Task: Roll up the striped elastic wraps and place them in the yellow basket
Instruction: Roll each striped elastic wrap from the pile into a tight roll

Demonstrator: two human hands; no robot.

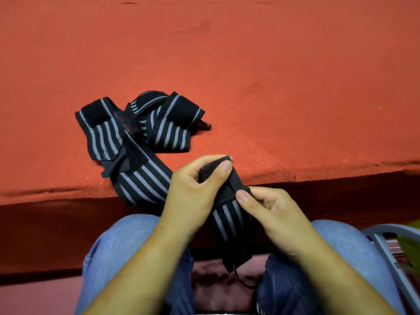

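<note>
Across the edge of the red table (295, 110), draped: striped wrap (145, 183), light, soft, stretchy, probably quick to unroll. Pinched at the stiffer Velcro end (210, 170) by left hand (193, 189) and right hand (270, 214). Beyond that edge, more wraps (159, 126).

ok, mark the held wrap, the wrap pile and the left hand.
held wrap (228, 221), head view, striped stretch below the hands.
wrap pile (168, 133), head view, striped band on its right side.
left hand (191, 189), head view, back of the hand.

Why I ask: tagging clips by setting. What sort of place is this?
Likely an indoor seated workspace, perhaps at home: a red felt-covered surface, striped elastic wraps piled on it, jeans-clad knees below its edge.
</note>
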